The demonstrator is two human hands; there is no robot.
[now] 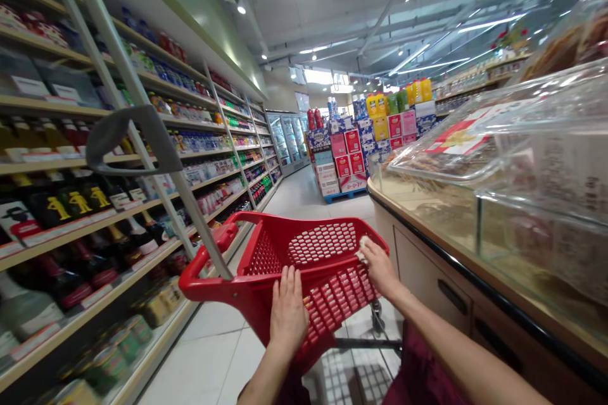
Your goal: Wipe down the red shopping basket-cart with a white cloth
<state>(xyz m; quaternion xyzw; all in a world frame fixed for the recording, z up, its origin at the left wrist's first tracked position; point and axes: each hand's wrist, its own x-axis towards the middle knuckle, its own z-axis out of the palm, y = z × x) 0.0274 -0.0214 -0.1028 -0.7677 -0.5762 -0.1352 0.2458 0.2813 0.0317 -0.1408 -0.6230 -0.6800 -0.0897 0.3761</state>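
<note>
A red plastic shopping basket cart (280,283) stands in front of me, with a metal pole and a grey handle (159,133) rising at its left. My left hand (289,310) lies flat against the basket's near rim, fingers stretched out and together. At the right corner of the rim, my right hand (377,266) is closed on a whitish crumpled cloth (363,250) and presses it to the red plastic. The basket's inside shows its perforated far wall; part of the near side is hidden by my hands.
Shelves (118,221) with bottles and cans run along the left. To the right stands a wooden counter (427,285) with clear plastic food boxes (456,139) on it. Stacked cartons (349,158) on a blue pallet (346,196) stand ahead. White tiled floor (209,335) lies below.
</note>
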